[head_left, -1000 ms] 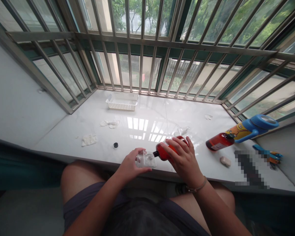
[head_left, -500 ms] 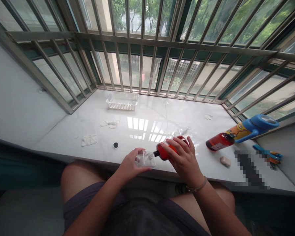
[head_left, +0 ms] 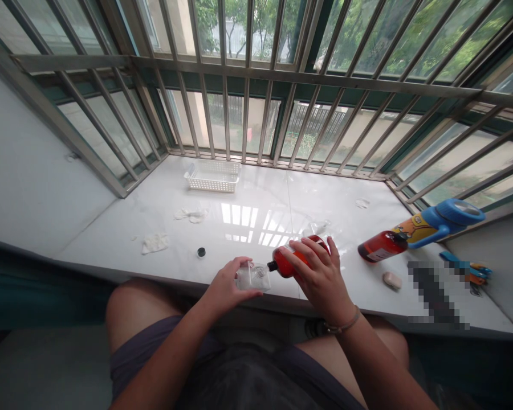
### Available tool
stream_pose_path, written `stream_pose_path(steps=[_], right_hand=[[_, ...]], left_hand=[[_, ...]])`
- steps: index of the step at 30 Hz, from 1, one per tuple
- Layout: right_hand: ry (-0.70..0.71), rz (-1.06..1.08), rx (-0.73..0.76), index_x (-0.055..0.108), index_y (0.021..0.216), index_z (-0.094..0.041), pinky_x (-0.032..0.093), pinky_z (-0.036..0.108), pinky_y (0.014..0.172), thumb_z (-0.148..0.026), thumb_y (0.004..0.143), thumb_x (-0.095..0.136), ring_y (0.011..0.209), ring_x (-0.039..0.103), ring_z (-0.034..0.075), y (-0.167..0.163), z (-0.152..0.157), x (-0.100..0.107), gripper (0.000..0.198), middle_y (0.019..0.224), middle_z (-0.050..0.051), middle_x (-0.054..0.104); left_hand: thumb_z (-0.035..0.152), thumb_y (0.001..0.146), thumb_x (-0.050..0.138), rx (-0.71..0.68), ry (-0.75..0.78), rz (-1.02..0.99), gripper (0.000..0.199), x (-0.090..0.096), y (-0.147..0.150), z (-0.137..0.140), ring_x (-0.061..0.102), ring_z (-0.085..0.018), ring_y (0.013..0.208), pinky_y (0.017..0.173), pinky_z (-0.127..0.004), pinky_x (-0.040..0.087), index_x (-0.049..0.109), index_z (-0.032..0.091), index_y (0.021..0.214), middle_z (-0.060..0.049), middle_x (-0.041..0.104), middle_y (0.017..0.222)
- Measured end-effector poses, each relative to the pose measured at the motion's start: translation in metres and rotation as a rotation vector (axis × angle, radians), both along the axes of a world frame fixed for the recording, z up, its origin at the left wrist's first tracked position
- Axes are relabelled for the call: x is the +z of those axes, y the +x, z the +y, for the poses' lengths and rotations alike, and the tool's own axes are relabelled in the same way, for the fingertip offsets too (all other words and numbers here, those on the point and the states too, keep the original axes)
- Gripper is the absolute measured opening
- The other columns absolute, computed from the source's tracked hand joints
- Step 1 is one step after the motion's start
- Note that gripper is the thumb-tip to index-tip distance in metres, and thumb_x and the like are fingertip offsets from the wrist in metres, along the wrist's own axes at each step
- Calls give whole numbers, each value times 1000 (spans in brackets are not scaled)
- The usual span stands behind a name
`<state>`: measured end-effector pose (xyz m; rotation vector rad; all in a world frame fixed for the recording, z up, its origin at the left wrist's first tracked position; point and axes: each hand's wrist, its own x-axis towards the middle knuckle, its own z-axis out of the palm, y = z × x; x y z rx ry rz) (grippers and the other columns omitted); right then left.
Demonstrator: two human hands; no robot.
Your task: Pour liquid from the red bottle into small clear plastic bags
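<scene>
My left hand (head_left: 228, 285) is closed around a small clear container (head_left: 253, 279) near the front edge of the sill. In my right hand (head_left: 320, 279) is a red bottle (head_left: 283, 262), tilted with its dark neck pointing left. The bottle's mouth is at the right side of the container; whether the two touch, I cannot tell. No stream of liquid can be made out. A small dark round cap (head_left: 201, 252) lies on the white surface beyond my left hand. Crumpled clear plastic (head_left: 317, 228) lies behind the red bottle.
A white basket (head_left: 212, 181) stands by the window bars. Crumpled tissues (head_left: 154, 244) lie at the left. To the right are a second red bottle (head_left: 382, 246), a blue-lidded flask (head_left: 436, 222), a small beige block (head_left: 392, 281) and blue-and-orange tools (head_left: 479, 272). The sill's front edge runs above my knees.
Both hands hold almost the same place, with the red bottle tilted at the container. Nothing else has visibly moved.
</scene>
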<state>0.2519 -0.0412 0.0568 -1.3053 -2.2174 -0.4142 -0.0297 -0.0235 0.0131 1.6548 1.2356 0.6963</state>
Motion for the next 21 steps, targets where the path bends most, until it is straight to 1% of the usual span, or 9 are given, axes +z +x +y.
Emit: stream_pose_path(steps=[9,14,21], right_hand=[[-5,-3,-1,63,150,-36,11,64,137,-19,102,70,141,58,29,0,0,1,50,147,3,71],[16,-5,2,63,150,-35,13,65,137,-17,103,69,141,58,29,0,0,3,50,147,4,71],[30,-9,0,63,149,-35,13,65,137,-17,103,69,141,58,29,-1,0,6,50,146,3,72]], left_hand=[[44,69,99,7,4,-10,74,1,1,-1,69,-32,128,104,-43,59,64,28,132,-8,73,136],[44,69,99,9,15,-15,74,-1,0,0,69,-32,128,103,-43,60,64,28,133,-8,73,136],[45,69,98,2,12,-8,74,-1,-1,0,69,-33,128,104,-44,60,63,28,132,-9,73,136]])
